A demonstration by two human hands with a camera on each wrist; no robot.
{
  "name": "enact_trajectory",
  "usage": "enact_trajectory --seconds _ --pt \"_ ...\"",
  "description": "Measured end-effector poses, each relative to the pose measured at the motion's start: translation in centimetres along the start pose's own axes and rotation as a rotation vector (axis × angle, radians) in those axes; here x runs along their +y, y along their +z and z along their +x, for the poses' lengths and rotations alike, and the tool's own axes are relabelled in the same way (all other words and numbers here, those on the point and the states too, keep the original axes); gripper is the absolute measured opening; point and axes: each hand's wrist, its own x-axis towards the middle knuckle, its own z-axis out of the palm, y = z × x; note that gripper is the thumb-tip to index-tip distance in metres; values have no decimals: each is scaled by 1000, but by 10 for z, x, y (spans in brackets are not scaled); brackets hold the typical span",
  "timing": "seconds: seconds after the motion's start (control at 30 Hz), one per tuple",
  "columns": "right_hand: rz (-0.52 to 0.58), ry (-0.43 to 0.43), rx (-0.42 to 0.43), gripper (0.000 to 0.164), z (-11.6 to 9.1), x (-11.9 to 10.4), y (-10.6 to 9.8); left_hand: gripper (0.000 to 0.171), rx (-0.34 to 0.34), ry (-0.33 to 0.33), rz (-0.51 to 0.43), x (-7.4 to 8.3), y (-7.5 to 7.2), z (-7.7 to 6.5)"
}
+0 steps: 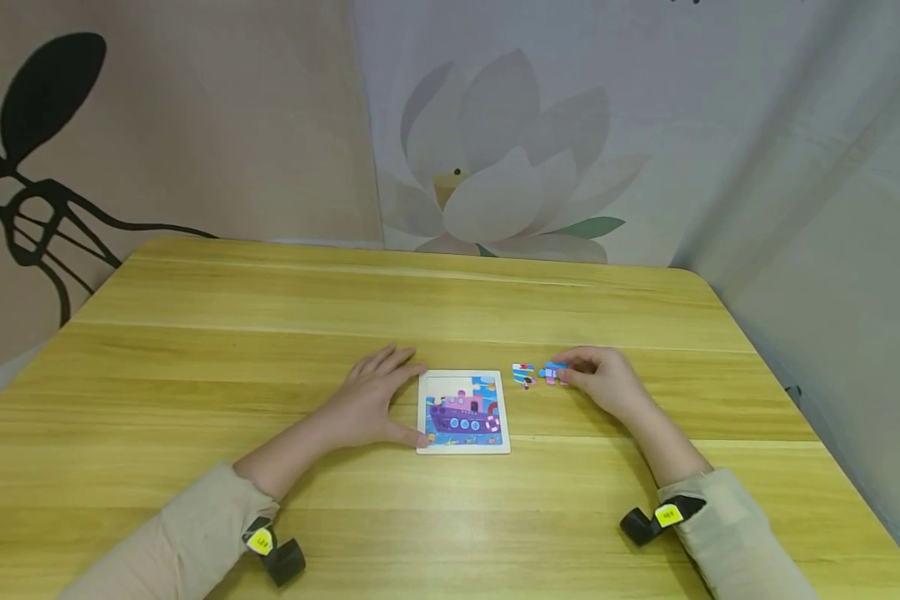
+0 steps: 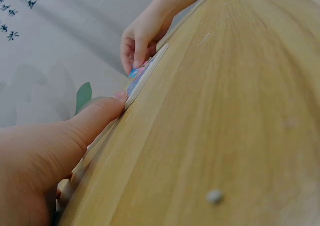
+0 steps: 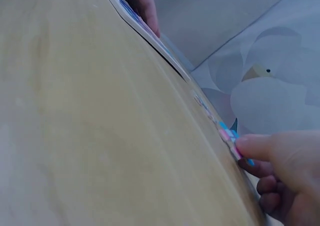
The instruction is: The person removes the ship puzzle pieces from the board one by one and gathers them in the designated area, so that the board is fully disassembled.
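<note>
A white-framed jigsaw puzzle (image 1: 461,423) of a purple ship lies on the table, with a bare pale patch at its upper left. Beside its left edge, my left hand (image 1: 375,408) rests with fingers spread, its thumb (image 2: 100,117) touching the lower left corner and a fingertip at the upper left. To the right of the frame, my right hand (image 1: 603,383) pinches a blue and pink puzzle piece (image 1: 551,372) between thumb and finger; the right wrist view shows this piece (image 3: 227,136) partly covered by the thumb. A loose puzzle piece (image 1: 523,374) lies between that piece and the frame.
The wooden table (image 1: 270,287) reaches back to a curtain (image 1: 270,125) printed with a large flower and dark leaves. Each sleeve cuff carries a black wrist camera (image 1: 285,560).
</note>
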Motion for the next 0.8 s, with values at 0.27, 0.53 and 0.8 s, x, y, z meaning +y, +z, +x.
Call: enact_trajectory --seconds 0.27,0.53,0.8 --pt "-150 -98 27 15 -3 -6 2 110 1 2 -4 1 -1 0" --pt "-166 -100 37 14 -3 -5 4 111 1 -3 -5 1 -1 -1" --pt "-108 -90 59 14 -4 -5 2 113 3 -4 -9 0 -1 0"
